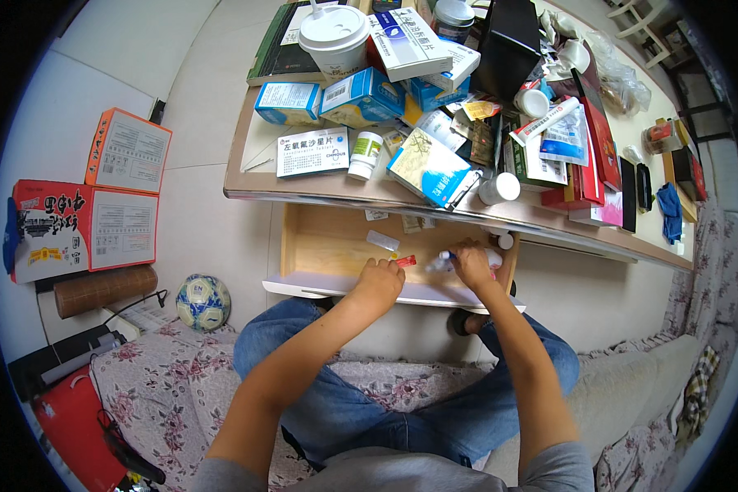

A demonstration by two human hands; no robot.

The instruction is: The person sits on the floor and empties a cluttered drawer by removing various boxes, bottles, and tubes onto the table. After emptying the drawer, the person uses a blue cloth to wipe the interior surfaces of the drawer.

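Observation:
A pale wooden drawer [329, 237] stands pulled out beneath the tabletop, above my knees. Over its front edge, my left hand [380, 284] pinches a small red packet [407, 261] at the fingertips. On the drawer's right side, my right hand [471, 265] has its fingers closed around a small item with a blue end [446, 254]; motion blur hides its exact kind. Beside that hand lies a white and pink container [494, 259], partly covered by it. A clear plastic piece [382, 240] rests on the drawer floor, and a white bottle [505, 240] sits in the right corner.
Medicine boxes [312, 152], pill bottles [500, 188] and a lidded paper cup [334, 46] crowd the table [237, 175] above. One blue-and-white box [433, 168] overhangs the table's front edge. Cartons [126, 227] and a ball [203, 302] are at the left.

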